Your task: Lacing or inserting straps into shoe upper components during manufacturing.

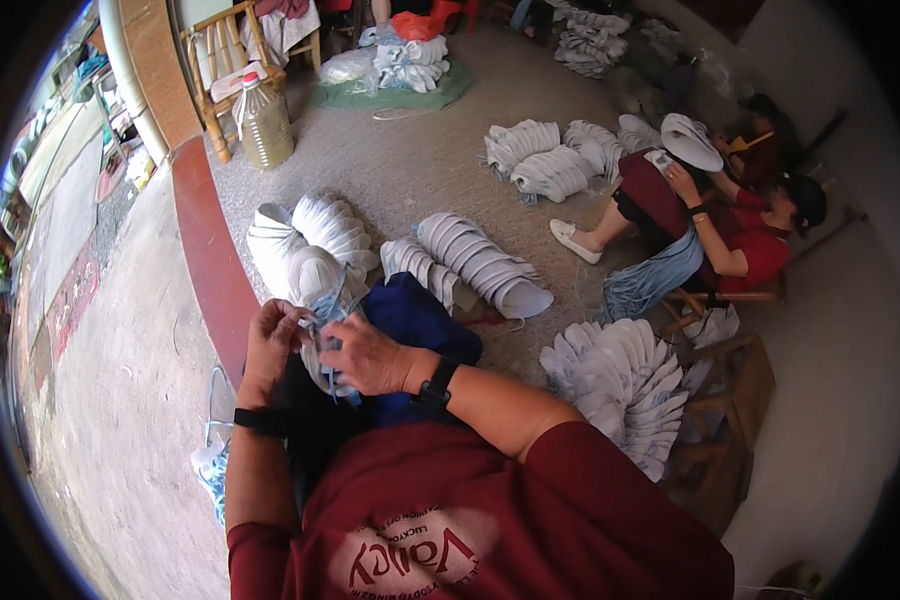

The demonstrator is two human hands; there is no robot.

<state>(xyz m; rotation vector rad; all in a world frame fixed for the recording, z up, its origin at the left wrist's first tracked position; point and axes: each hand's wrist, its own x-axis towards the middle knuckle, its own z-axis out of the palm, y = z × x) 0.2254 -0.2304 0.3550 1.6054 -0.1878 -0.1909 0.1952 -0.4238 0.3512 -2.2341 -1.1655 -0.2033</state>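
Over my lap, light blue cord (342,292) hangs in loops around a white curved fabric piece (315,352) that looks like a hat brim. My left hand (274,338) has its thumb and fingertips pinched together on the cord. From the other side my right hand (368,356) curls its bent fingers around the cord, close to the left fingertips. Both hands partly cover the fabric piece. Dark blue cloth (420,325) lies under and beside my right wrist.
Stacked white brim pieces (485,265) lie ahead on the floor, with a fanned pile (620,390) to my right. At the right a seated co-worker (750,240) holds a white hat (690,142). A large plastic bottle (262,125) stands by a bamboo chair (215,75).
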